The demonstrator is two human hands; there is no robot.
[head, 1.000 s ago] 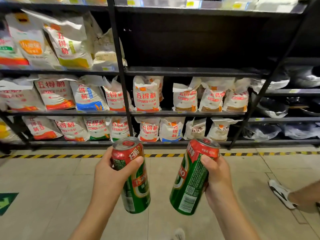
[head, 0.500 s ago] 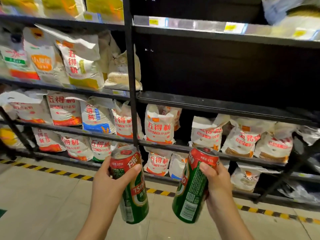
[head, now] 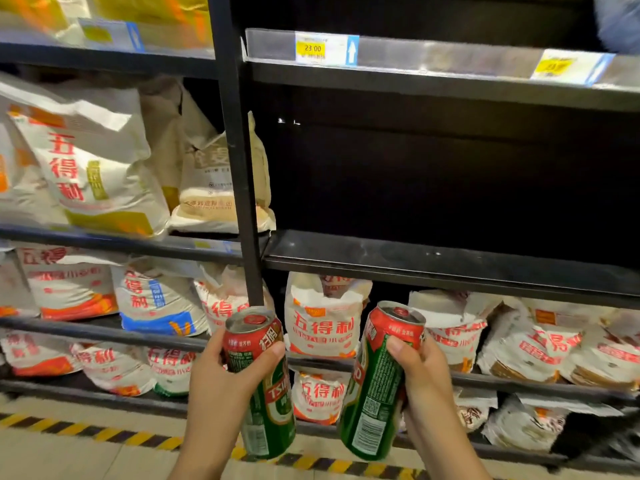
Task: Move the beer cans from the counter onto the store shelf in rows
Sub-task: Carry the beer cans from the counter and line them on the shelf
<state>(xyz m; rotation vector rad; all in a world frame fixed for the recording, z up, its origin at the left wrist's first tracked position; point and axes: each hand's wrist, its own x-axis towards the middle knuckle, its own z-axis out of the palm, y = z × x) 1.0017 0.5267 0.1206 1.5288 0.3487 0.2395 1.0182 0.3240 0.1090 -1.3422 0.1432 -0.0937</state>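
Observation:
My left hand [head: 221,386] is wrapped around a green and red beer can [head: 266,393], held upright low in the view. My right hand [head: 424,379] grips a second green and red beer can [head: 375,386], tilted with its top leaning right. Both cans hang in front of the lower shelves. Above them, right of the black upright post [head: 239,161], a bare black shelf board [head: 433,258] spans the bay with a dark empty space over it. No counter is in view.
Flour bags [head: 86,171] fill the left bay, and more flour bags [head: 322,323] pack the shelves below the bare board. A price rail with a yellow tag [head: 313,48] runs above it. Yellow-black floor tape [head: 104,434] lines the shelf foot.
The view has come closer to the shelf and tilted up, so the bare shelf board now fills the right side. Both hands still hold their cans, now nearer the shelves.

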